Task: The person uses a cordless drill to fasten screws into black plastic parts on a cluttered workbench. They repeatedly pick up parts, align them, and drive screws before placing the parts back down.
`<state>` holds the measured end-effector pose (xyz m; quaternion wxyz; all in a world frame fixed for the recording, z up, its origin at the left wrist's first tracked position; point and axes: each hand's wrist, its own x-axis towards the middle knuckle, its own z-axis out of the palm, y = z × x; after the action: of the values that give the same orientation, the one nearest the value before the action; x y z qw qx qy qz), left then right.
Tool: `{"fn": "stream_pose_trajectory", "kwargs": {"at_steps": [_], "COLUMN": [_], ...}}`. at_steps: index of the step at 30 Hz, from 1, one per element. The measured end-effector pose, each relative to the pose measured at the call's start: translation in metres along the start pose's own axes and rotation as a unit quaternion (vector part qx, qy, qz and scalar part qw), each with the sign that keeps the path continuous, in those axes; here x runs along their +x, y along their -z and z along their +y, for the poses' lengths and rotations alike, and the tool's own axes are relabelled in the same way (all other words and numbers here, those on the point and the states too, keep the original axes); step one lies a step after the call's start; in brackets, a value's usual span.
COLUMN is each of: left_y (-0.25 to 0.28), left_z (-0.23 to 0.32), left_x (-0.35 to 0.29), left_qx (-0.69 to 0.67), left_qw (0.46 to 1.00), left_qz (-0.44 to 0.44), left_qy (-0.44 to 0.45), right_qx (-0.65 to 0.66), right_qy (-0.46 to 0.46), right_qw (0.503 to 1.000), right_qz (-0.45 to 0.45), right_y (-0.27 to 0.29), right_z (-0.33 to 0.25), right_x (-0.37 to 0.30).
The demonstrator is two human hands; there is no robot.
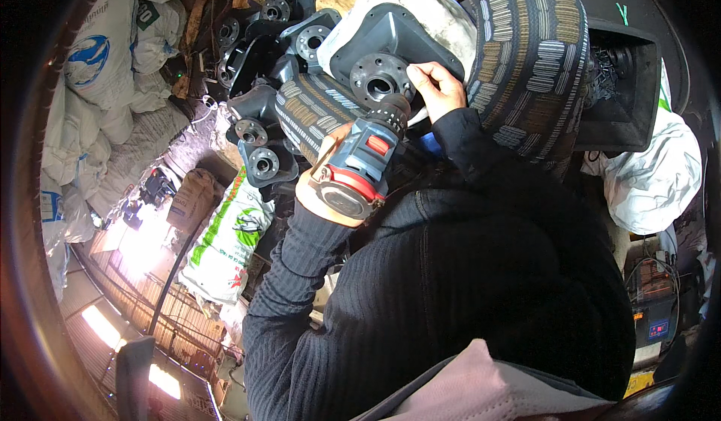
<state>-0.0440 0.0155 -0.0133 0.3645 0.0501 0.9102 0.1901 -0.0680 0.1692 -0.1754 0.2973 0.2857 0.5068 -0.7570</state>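
Observation:
A cordless drill (360,162), grey-blue with a red switch and red ring, is gripped in my left hand (323,199). Its dark chuck points up at the round flange (369,70) of a black plastic part (402,34) with a wide, flared base. Holes ring the flange around a larger central opening. My right hand (441,90) is at the flange's right edge, thumb and fingertips pinched together; whatever is between them is too small to make out. The part rests against a white sack (368,4) between my patterned trouser legs (526,53).
Several similar black flanged parts (263,163) are piled to the left. On the right stands a black bin (619,117) holding small metal screws (604,75). White sacks (113,68) line the far left, and a green-and-white bag (229,244) lies nearer. A white plastic bag (653,173) sits below the bin.

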Motion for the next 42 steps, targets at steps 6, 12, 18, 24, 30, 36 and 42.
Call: {"fn": "stream_pose_trajectory", "kwargs": {"at_steps": [6,12,18,24,30,36,42], "left_y": [0.001,-0.001,-0.057,-0.125,-0.132,-0.141,-0.141], "left_z": [0.001,0.004,-0.017,-0.014,-0.027,-0.029,-0.031], "left_x": [0.011,-0.029,-0.066,-0.078,-0.118,-0.129,-0.117], "left_qx": [0.079,0.193,0.422,0.188,0.025,-0.016,-0.031], "left_qw": [0.997,0.968,0.906,0.98,0.992,0.984,0.982], "left_qz": [-0.004,0.131,-0.03,0.064,0.115,0.155,0.167], "left_qy": [-0.023,-0.096,-0.029,-0.019,0.045,0.082,0.078], "right_qx": [-0.032,-0.015,0.004,-0.034,-0.735,-0.69,-0.684], "right_qy": [0.088,0.204,0.079,-0.429,-0.205,-0.221,-0.214], "right_qw": [0.995,0.979,0.966,0.836,0.638,0.672,0.68], "right_qz": [0.018,0.02,-0.246,-0.341,0.103,0.151,0.154], "right_y": [-0.006,-0.013,0.07,0.337,0.349,0.348,0.359], "right_z": [0.009,0.035,-0.058,-0.006,0.101,0.124,0.132], "right_x": [0.002,0.025,-0.06,-0.062,-0.034,-0.011,-0.013]}}
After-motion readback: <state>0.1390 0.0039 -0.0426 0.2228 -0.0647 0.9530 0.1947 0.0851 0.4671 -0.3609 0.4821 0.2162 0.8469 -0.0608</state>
